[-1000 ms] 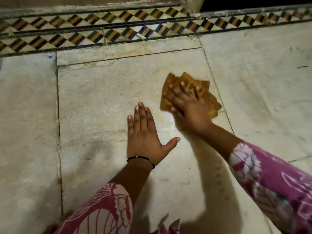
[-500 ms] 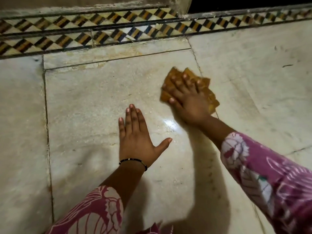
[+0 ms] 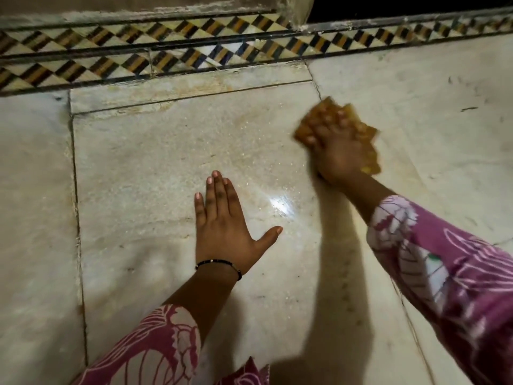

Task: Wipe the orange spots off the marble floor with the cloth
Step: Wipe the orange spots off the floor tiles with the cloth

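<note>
My right hand (image 3: 337, 151) presses an orange-yellow cloth (image 3: 366, 134) flat against the pale marble floor (image 3: 144, 168), close to the joint between two slabs; the hand and cloth are motion-blurred. My left hand (image 3: 224, 226) lies flat on the same slab nearer to me, fingers together, thumb spread, a black bead bracelet at its wrist. It holds nothing. The marble between the hands looks wet and shiny, with a bright glare spot. Faint yellowish staining (image 3: 194, 87) shows on the narrow strip of marble at the back. No clear orange spots show elsewhere.
A patterned border (image 3: 166, 54) of black, orange and cream tiles runs along the far edge, with a raised step and a dark opening (image 3: 388, 6) behind it. Dark joints divide the slabs at the left (image 3: 76, 190) and right. A small dark mark (image 3: 469, 108) lies at the far right.
My right hand has slid the cloth to the right and slightly away, across the slab joint. The left hand has stayed planted; the camera has shifted a little.
</note>
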{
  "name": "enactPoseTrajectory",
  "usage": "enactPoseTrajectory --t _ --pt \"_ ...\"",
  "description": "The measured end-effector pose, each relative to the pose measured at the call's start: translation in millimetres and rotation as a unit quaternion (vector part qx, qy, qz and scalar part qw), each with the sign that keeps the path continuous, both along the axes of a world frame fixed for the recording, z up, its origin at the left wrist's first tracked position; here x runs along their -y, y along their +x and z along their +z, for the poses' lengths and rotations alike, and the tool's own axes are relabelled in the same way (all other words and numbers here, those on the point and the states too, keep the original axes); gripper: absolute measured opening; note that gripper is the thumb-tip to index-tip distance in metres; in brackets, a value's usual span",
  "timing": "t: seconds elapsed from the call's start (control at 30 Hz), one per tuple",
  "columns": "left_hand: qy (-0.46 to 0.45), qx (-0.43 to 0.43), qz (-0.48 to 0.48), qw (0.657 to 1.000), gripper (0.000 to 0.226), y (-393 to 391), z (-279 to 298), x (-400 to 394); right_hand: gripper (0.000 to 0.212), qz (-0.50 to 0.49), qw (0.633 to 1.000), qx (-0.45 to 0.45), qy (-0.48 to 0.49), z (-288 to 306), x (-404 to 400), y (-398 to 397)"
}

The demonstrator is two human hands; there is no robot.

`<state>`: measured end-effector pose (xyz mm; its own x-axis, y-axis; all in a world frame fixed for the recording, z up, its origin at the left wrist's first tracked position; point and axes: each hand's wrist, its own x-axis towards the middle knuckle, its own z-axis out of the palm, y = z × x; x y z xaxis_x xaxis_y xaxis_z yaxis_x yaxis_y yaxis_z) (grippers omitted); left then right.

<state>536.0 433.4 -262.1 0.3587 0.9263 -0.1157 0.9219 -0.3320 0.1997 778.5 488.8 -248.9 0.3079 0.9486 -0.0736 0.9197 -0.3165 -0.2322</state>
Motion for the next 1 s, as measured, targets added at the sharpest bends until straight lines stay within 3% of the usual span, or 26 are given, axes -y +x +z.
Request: enactPoseTrajectory --t 0.13,0.2,0.3,0.4,0.47,0.6,0.73,0.8,0.87,0.93,1.0 --pt "-0.020 0.016 0.013 1.000 0.116 -1 2 0 0.050 0.235 0.972 0.018 0.014 -3 42 -61" --pt "-0.043 0.027 0.024 0.998 0.111 -9 4 6 0.047 0.295 0.955 0.006 -0.007 -2 96 -54" --pt "-0.067 0.026 0.085 0.994 0.110 -49 9 12 0.049 0.283 0.959 -0.012 -0.025 9 113 -21" --pt "-0.093 -0.016 0.132 0.987 0.119 -100 13 6 0.052 0.114 0.993 -0.038 -0.015 12 45 -33" --pt "-0.111 -0.029 0.116 0.987 0.121 -115 17 0 0.048 0.065 0.997 -0.045 -0.014 11 -8 -72" --pt "-0.131 -0.038 0.079 0.987 0.120 -112 22 -4 0.058 0.222 0.973 -0.062 -0.027 4 -45 -161" --pt "-0.168 -0.094 0.018 0.981 0.116 -120 34 -10 0.052 0.377 0.924 -0.046 -0.036 7 33 -154" --pt "-0.189 -0.112 -0.008 0.975 0.117 -122 40 -14 0.058 0.342 0.938 -0.035 -0.049 6 82 -117" --pt "-0.202 -0.126 -0.017 0.971 0.117 -121 42 -14 0.073 0.222 0.973 -0.020 -0.062 2 117 -91" --pt "-0.207 -0.134 -0.016 0.969 0.117 -121 40 -14 0.081 0.126 0.990 0.003 -0.070 -5 126 -91" --pt "-0.217 -0.140 -0.018 0.966 0.117 -122 41 -17 0.079 0.093 0.992 0.013 -0.085 -7 121 -97"
